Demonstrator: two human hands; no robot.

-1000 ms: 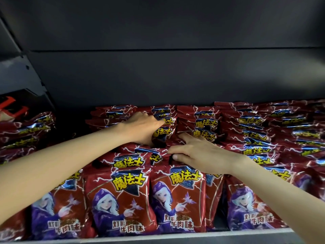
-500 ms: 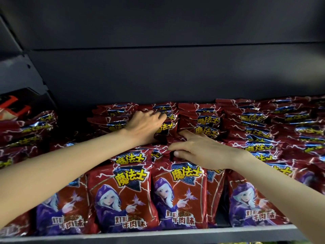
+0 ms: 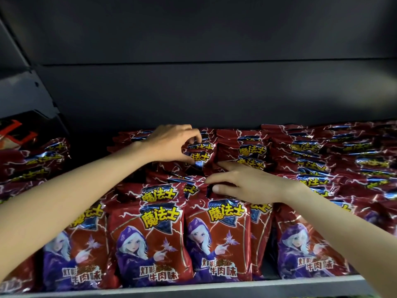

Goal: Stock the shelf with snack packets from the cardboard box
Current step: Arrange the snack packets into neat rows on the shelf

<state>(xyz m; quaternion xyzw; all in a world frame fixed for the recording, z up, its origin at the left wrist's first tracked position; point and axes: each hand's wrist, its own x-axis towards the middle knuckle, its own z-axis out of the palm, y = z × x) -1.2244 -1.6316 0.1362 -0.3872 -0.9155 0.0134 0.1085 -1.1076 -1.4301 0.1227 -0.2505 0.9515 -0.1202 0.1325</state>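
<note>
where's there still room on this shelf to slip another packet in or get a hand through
One dark gap at the front, between the middle front packet and the right front packet. Open air above the rows, below the dark back panel. Everywhere else it is packed, especially where the left hand and right hand are.

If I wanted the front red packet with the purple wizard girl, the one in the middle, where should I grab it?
Probably by the crimped top edge of the front packet, pinching from above and in front. It stands upright with packets pressed close on both sides, so its sides are hard to reach, while its top strip sticks up free just below the right hand.
</note>
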